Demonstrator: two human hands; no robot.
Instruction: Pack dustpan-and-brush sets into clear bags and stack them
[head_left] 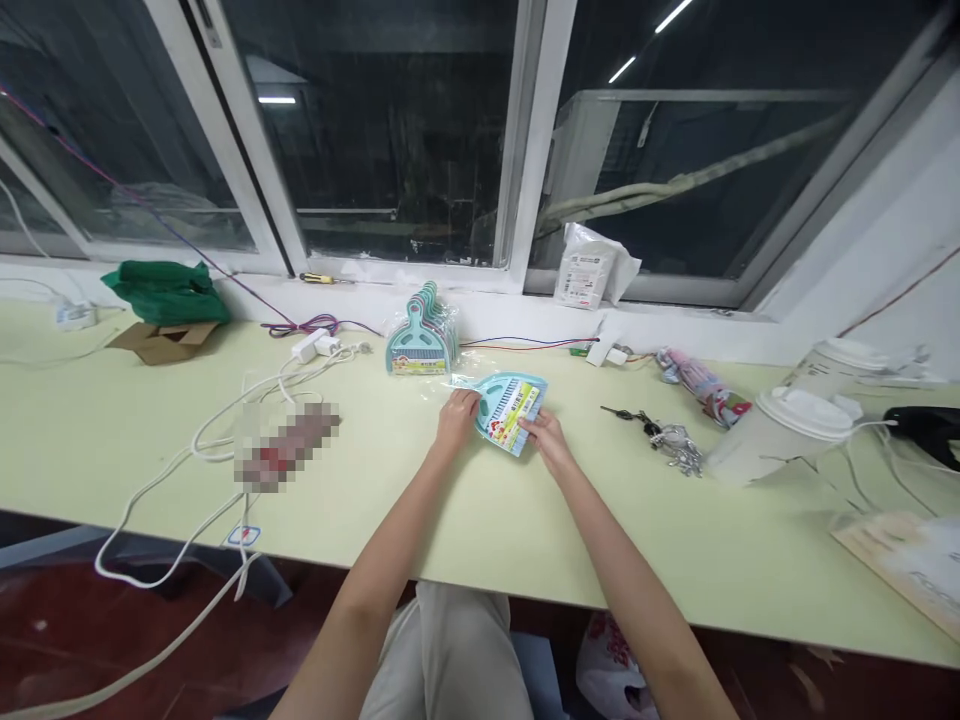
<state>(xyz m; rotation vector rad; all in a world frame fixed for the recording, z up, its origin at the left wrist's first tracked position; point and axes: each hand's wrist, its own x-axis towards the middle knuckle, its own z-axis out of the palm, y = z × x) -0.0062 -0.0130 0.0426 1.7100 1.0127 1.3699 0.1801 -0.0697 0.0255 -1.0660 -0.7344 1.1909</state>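
A light-blue mini dustpan [491, 405] with a brush set and a printed label is held over the table, its handle pointing left. My left hand [456, 418] is closed on the handle side, near clear plastic wrap. With thumb and fingers, my right hand [546, 434] grips the lower right edge by the label. Just behind them, against the wall, stands a row of similar dustpans [418, 340], upright and wrapped in clear plastic.
On the left lie a white cable [199, 440], a pixelated object [289, 450] and a green bag [165, 292] on a cardboard box [161, 343]. To the right are keys [675, 445], a folded umbrella [701, 385] and lidded cups [784, 440]. A white package [589, 270] rests on the sill.
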